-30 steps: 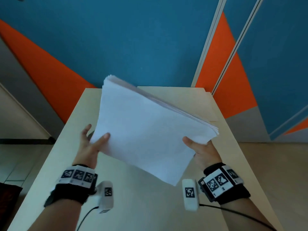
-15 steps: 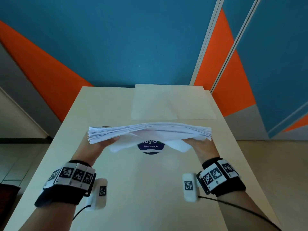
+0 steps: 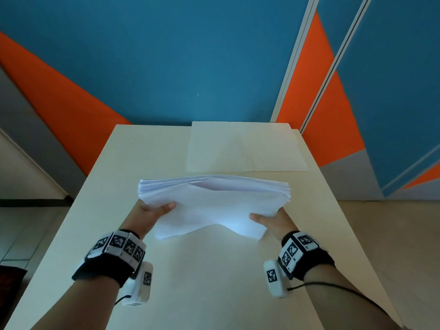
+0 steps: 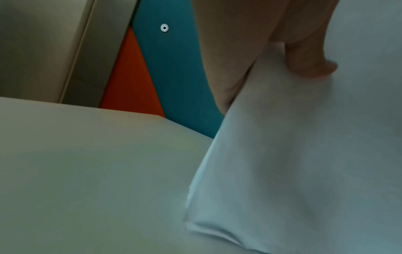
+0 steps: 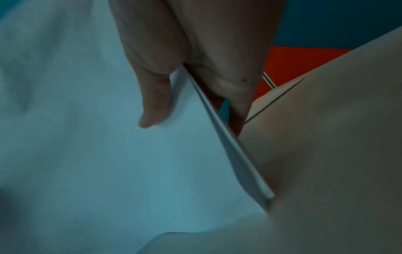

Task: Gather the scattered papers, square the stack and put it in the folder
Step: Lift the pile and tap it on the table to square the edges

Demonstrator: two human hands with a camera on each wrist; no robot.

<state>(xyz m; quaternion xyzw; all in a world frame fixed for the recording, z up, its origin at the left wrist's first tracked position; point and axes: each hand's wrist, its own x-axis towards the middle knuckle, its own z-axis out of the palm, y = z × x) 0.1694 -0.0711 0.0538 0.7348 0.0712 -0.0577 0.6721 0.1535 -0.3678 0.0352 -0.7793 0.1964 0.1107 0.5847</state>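
Stack (image 3: 214, 198) of white paper held up on its long edge above the counter (image 3: 214, 270), faces tilted toward the camera, top edge uneven with sheets slightly fanned. Lower edge sags: the two bottom corners droop to the counter or just above it; contact not resolvable.

Left hand (image 3: 150, 214) grasps the left end of the stack, thumb (image 4: 309, 56) pressed on the near face, remaining fingers behind the sheets. Right hand (image 3: 271, 221) grasps the right end the same way; the right wrist view shows the thumb (image 5: 155, 103) on the near face and fingers (image 5: 237, 89) behind, the sheet edges pinched between.

Folder (image 3: 245, 148), cream, lies flat beyond the stack at the far end of the counter, near the blue and orange wall (image 3: 190, 55), apart from the stack. Whether it is open or closed cannot be told.

Both wrists carry black bands with printed marker tags (image 3: 119, 244).
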